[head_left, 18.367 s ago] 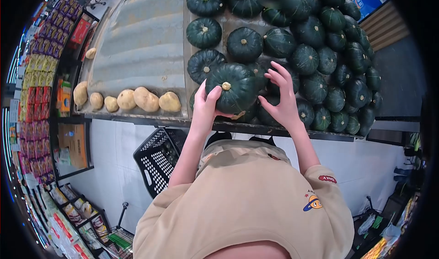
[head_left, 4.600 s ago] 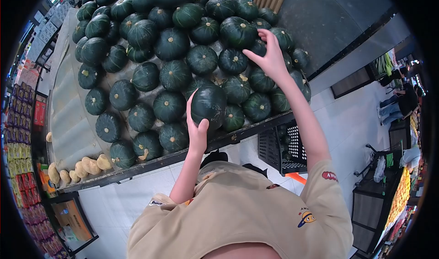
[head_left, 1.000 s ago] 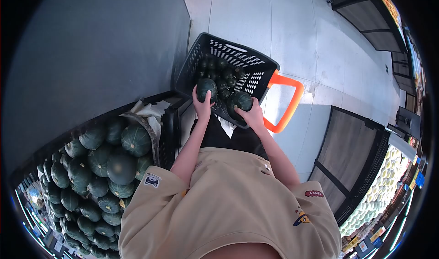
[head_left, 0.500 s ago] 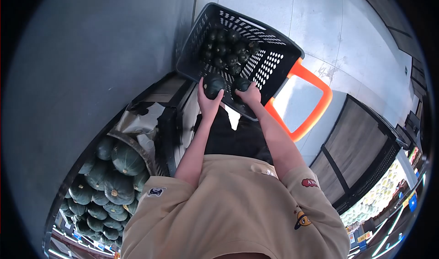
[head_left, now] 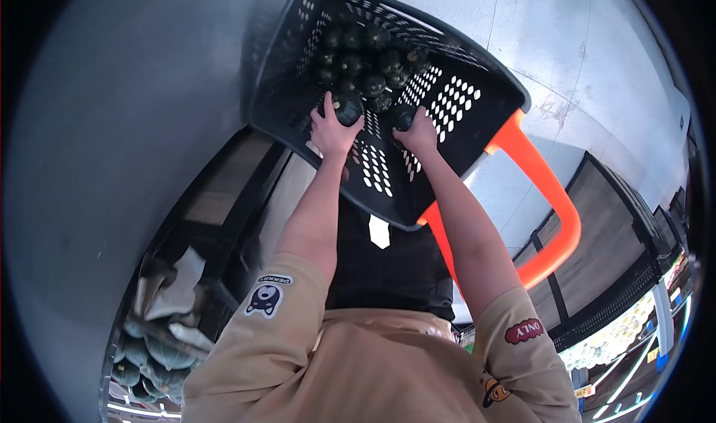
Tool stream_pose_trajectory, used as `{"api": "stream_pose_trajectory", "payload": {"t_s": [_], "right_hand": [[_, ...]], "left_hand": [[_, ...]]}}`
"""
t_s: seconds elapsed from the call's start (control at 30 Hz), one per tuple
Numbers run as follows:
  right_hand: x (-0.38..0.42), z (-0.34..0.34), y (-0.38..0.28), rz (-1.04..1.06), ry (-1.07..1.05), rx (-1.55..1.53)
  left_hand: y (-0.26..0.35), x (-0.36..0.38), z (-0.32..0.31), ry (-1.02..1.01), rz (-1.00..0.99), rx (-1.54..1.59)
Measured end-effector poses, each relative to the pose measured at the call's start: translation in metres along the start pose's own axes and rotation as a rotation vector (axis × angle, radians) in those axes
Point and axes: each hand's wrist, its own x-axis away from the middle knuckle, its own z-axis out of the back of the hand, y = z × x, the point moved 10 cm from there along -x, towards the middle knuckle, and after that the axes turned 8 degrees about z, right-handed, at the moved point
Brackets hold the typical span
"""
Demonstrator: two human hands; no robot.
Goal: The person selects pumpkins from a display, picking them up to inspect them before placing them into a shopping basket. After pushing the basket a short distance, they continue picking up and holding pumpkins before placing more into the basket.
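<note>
Inside a black plastic shopping basket [head_left: 464, 128] with diamond-shaped holes, my left hand [head_left: 335, 130] is curled around a dark green round squash [head_left: 347, 110]. My right hand [head_left: 420, 133] grips another dark green squash [head_left: 403, 115] a little to the right, with its far side hidden by the shade. Just beyond both hands, several similar squashes [head_left: 373, 39] are heaped at the deep end of the basket. An orange handle [head_left: 548, 192] sticks out from the basket's right side.
At lower left, a bin holds more large green squashes [head_left: 153, 367], with crumpled paper [head_left: 175, 285] above them. A grey wall [head_left: 134, 110] runs along the left. A wood-panelled display stand [head_left: 597, 236] with pale produce [head_left: 615, 326] is on the right.
Both hands have reached deeper into the basket with their squashes, closer to the heap. The basket and its handle appear larger and nearer, and the bin at left has slid downward in view.
</note>
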Motion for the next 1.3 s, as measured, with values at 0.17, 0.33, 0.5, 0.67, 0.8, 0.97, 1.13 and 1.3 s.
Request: {"api": "stream_pose_trajectory", "payload": {"t_s": [0.17, 0.33, 0.5, 0.67, 0.8, 0.97, 1.13, 1.3], "right_hand": [[-0.061, -0.034, 0.009, 0.011, -0.034, 0.025], [-0.111, -0.076, 0.006, 0.104, -0.117, 0.196], [-0.154, -0.108, -0.005, 0.350, -0.117, 0.396], [-0.184, -0.129, -0.004, 0.450, -0.152, 0.501], [-0.181, -0.117, 0.003, 0.329, -0.036, 0.504], [-0.164, -0.110, -0.002, 0.289, -0.040, 0.400], [-0.121, -0.112, -0.016, 0.330, -0.397, 0.369], [-0.056, -0.055, -0.060, 0.388, -0.403, 0.361]], "left_hand": [[0.001, -0.053, -0.069, -0.029, -0.182, -0.152], [0.008, -0.093, -0.135, -0.146, -0.263, -0.342], [0.021, -0.122, -0.184, -0.145, -0.464, -0.507], [0.013, -0.134, -0.209, -0.166, -0.532, -0.560], [0.007, -0.134, -0.222, -0.194, -0.570, -0.670], [0.002, -0.116, -0.218, -0.263, -0.449, -0.727], [-0.005, -0.066, -0.197, -0.405, -0.400, -0.621], [0.007, 0.003, -0.160, -0.479, -0.372, -0.519]]}}
